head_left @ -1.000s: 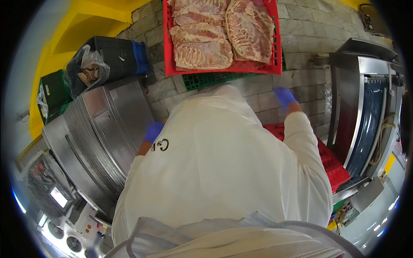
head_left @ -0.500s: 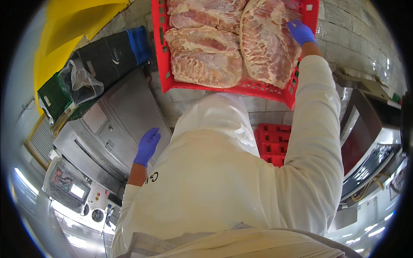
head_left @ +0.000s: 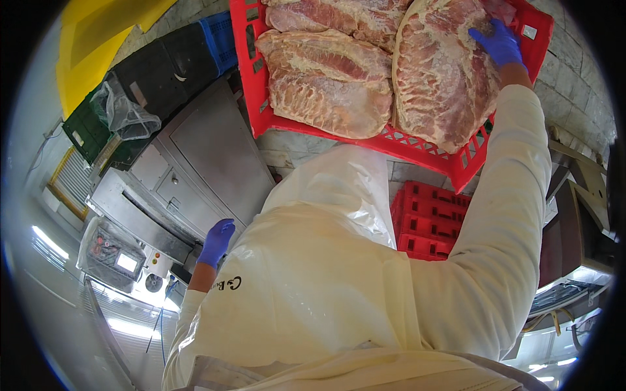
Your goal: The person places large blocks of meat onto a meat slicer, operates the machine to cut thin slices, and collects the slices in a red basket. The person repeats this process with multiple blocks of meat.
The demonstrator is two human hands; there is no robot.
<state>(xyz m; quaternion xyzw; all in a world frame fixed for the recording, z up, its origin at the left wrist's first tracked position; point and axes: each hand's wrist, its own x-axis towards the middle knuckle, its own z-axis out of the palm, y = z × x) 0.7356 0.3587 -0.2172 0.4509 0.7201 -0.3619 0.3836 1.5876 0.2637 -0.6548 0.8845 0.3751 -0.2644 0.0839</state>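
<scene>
My right hand [head_left: 498, 43], in a blue glove, lies at the right edge of a large slab of raw meat [head_left: 440, 72]. Its fingers are apart and touch the upper right of the slab. This slab sits in a red plastic crate [head_left: 460, 166]. Left of it in the crate lie another pale pink slab of meat [head_left: 329, 85] and, farther off, a third slab [head_left: 339, 17], partly cut off by the frame. My left hand [head_left: 217, 242], also gloved in blue, hangs at my left side, empty, with loosely bent fingers, away from the crate.
Red crates [head_left: 430, 218] are stacked low in front of me. At left stand a steel cabinet [head_left: 215, 146], a dark bin [head_left: 147, 68] with a clear plastic bag [head_left: 130, 114] and a covered control panel [head_left: 111, 251]. Machinery [head_left: 574, 228] stands at right; the floor [head_left: 570, 78] is tiled.
The crate and meat now sit farther right in view, with the crate tilted more. My right hand has shifted right along with the slab. My left hand hangs slightly lower.
</scene>
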